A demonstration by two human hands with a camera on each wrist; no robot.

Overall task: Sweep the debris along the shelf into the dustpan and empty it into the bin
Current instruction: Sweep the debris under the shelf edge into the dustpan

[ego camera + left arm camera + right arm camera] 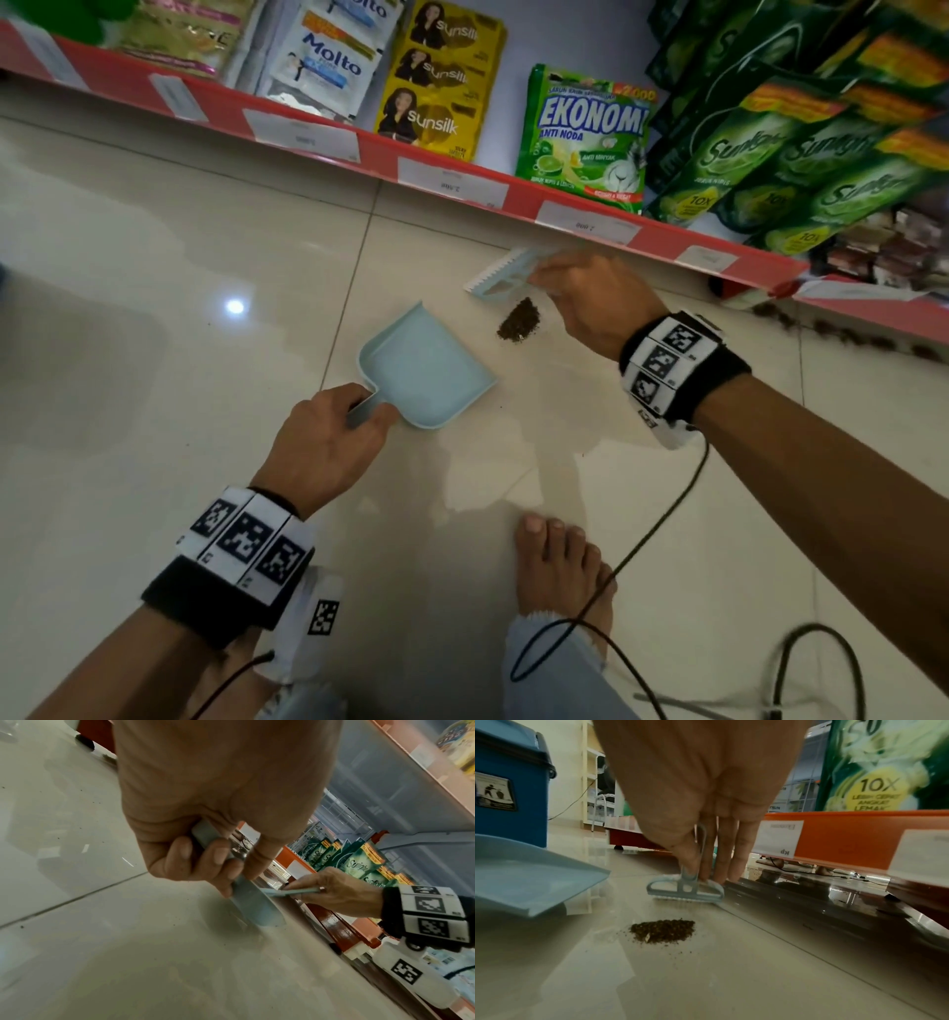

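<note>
A light-blue dustpan (pixel 429 367) sits tilted on the pale tile floor, its mouth towards the shelf. My left hand (pixel 328 442) grips its handle (pixel 205 833) with curled fingers. A small pile of dark brown debris (pixel 519 319) lies on the floor between the pan and the shelf base; it also shows in the right wrist view as debris (pixel 663 931). My right hand (pixel 590 298) pinches the handle of a small light-blue brush (pixel 506 275), whose head (pixel 686 891) stands on the floor just beyond the pile. The dustpan's lip (pixel 539 882) is to the left of the pile.
A red-edged shelf (pixel 513 195) with price labels and soap and shampoo packets runs along the back. A blue bin (pixel 510 787) stands behind the dustpan. More dark debris (pixel 847 329) lies under the shelf at the right. My bare foot (pixel 560 565) and black cables (pixel 642 565) are close by.
</note>
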